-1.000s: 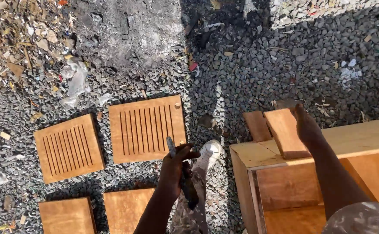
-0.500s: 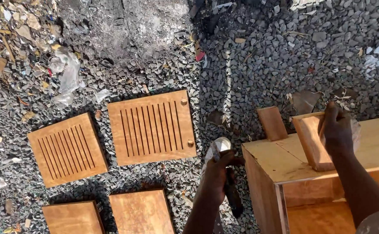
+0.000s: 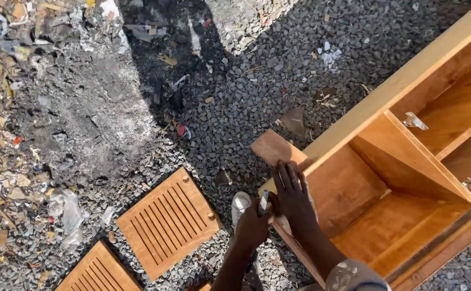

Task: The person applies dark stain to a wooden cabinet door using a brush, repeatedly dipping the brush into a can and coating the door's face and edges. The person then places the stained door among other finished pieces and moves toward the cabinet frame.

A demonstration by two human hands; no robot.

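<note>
A: What do your hands hold?

B: My left hand [image 3: 252,223] grips a small tool [image 3: 263,202]; my right hand [image 3: 293,195] presses flat on the wooden cabinet [image 3: 354,183] corner.

A: Beyond?

B: A slatted panel [image 3: 168,223] left, a wood block [image 3: 276,148] farther, on gravel [image 3: 235,108].

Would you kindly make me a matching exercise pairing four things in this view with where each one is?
Things:
1. slatted wooden panel
2. right hand
3. metal hinge
4. left hand

Places:
A. resting on the corner of the wooden cabinet
B. lying flat on the gravel
C. fixed inside the cabinet
D. gripping a small tool beside the cabinet corner

Pairs: 1-B, 2-A, 3-C, 4-D
</note>
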